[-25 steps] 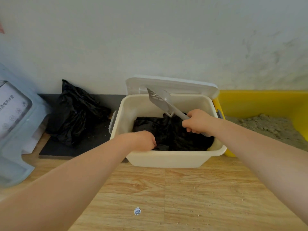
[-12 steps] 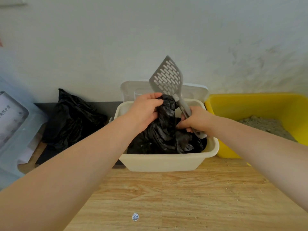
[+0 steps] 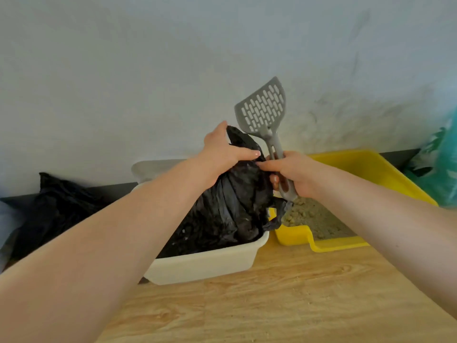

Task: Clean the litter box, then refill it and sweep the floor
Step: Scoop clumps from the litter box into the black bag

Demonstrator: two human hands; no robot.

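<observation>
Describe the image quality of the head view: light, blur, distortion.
Head view: soft, even daylight with no hard shadows or glare; wide-angle bowing stretches both forearms and tilts the yellow litter box; the slotted scoop is fairly sharp, while folds of the black bag merge into darkness and the frame edges look smeared.

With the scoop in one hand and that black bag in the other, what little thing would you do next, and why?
Probably pull the black bag open at its top. The left hand grips its bunched upper edge above the cream bin, while the right hand holds the grey scoop upright and empty. The yellow litter box beside it still holds litter, so waste needs an open bag.
</observation>
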